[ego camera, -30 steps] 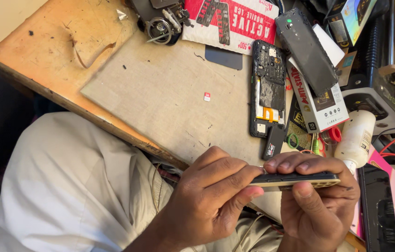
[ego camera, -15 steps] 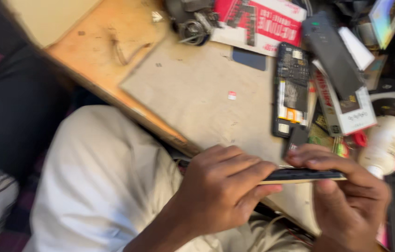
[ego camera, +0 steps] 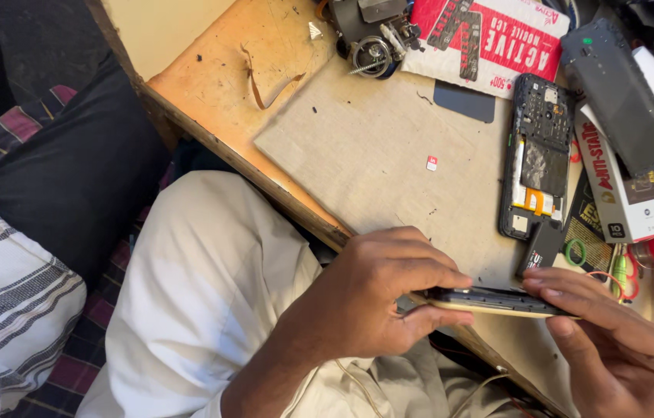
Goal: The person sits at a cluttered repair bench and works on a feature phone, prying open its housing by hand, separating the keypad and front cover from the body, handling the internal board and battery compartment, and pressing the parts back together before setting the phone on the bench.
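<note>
I hold a slim phone edge-on between both hands in the lower right of the frame, just off the near edge of the wooden bench. My left hand is clenched round its left end, thumb beneath and fingers curled over the top. My right hand grips the right end, fingers laid flat along the upper edge. The phone is a thin flat slab with a pale gold rim and a dark top face; its long axis runs nearly level across the frame, left to right, the right end dipping slightly.

Above it, a coarse grey-beige mat lies on the scuffed, orange-stained wood. On the mat at right rests an opened phone body, black, rectangular, with bare circuitry showing, its long axis running up and down the frame. A red and white cardboard packet lies at the top.
</note>
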Motion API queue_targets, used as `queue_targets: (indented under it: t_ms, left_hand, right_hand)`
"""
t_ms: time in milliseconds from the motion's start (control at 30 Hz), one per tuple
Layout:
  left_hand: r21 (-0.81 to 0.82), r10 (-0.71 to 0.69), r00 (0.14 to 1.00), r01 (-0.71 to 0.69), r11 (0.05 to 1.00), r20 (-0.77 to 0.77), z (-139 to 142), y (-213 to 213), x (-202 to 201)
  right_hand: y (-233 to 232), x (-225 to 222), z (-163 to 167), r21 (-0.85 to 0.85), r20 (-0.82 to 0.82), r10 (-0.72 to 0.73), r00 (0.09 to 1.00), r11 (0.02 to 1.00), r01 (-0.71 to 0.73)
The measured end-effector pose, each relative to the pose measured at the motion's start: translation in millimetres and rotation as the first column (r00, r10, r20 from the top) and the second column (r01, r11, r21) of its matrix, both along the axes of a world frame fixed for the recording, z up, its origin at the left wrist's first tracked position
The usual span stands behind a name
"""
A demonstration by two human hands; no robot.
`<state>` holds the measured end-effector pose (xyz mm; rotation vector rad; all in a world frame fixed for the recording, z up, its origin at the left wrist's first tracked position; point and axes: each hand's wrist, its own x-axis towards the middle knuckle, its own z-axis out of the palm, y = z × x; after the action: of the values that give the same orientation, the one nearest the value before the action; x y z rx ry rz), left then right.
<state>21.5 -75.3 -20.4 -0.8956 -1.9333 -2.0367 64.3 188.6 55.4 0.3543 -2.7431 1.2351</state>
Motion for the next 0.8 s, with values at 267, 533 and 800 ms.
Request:
queue_targets:
  t_ms: [267,533,800]
  left_hand:
    - [0.115,0.076,0.997,-0.076,0.990,0.003,4,17,6]
    - [0.315,0.105,0.994,-0.104,0.943,0.011,24,16,13]
    - [0.256,0.238,0.966,-0.205,0.945,-0.106,40,31,22]
  right_hand:
    - [-20,4,-6,0.119,-0.014,-0.112,0.994,0.987,0.113]
    - [-34,9,-46,-0.597,-0.144,0.022,0.989,0.795,-0.105]
    - [-32,18,-39,-0.592,-0.245,0.052,0.968,0.783,-0.192]
